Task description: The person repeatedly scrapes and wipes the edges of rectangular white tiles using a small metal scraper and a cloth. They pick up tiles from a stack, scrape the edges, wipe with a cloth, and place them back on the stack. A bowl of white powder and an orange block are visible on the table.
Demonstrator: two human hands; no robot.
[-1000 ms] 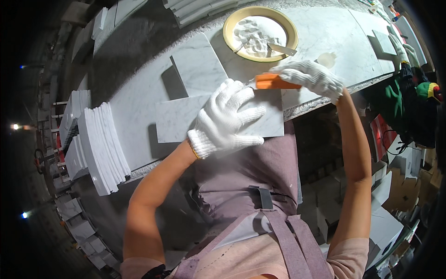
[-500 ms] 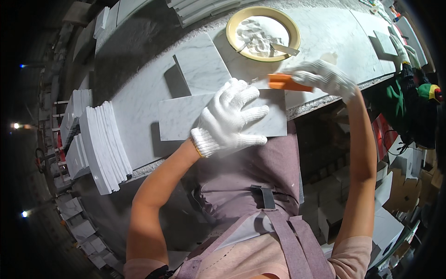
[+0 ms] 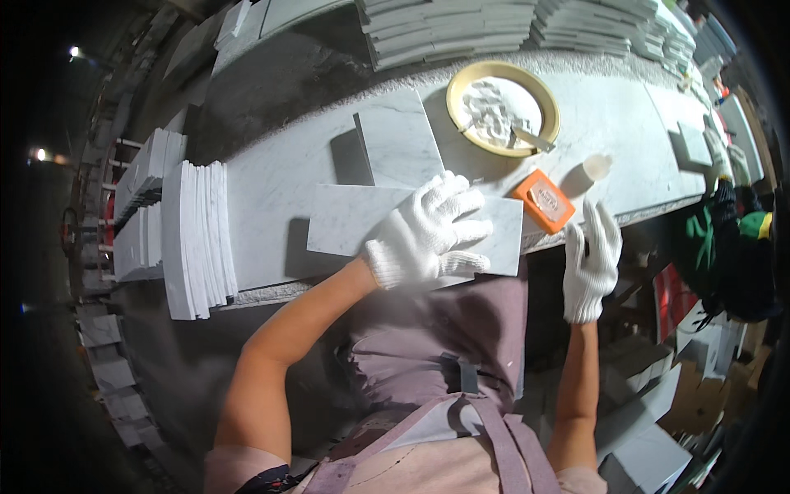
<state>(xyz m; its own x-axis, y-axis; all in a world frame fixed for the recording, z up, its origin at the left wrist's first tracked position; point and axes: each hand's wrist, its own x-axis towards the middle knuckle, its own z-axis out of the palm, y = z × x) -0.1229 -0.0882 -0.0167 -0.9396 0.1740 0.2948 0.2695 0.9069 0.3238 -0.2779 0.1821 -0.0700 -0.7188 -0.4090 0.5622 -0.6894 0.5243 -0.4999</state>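
My left hand (image 3: 428, 230), in a white knit glove, lies with fingers spread on a grey-veined white marble tile (image 3: 341, 218) near the bench edge. Another marble tile (image 3: 397, 136) sits behind it, partly covered by it. To the right of the front tile, an orange rectangular block (image 3: 545, 202) rests on the bench, a pale worn print on its upper face. My right hand (image 3: 594, 259), also gloved, is just right of the block and apart from it. Its fingers point up and slightly apart, and nothing shows in them.
A yellow bowl (image 3: 553, 115) of white paste holds a putty knife (image 3: 535, 140). A small pale cup-like thing (image 3: 597, 168) stands near the block. Tile stacks rise at left (image 3: 197, 239) and back (image 3: 448, 29). A co-worker's gloved hand (image 3: 718, 156) is at far right.
My right hand has let go of the orange block, which now lies on the bench, and has drawn back toward me. The left hand stays on the tile. The view has shifted.
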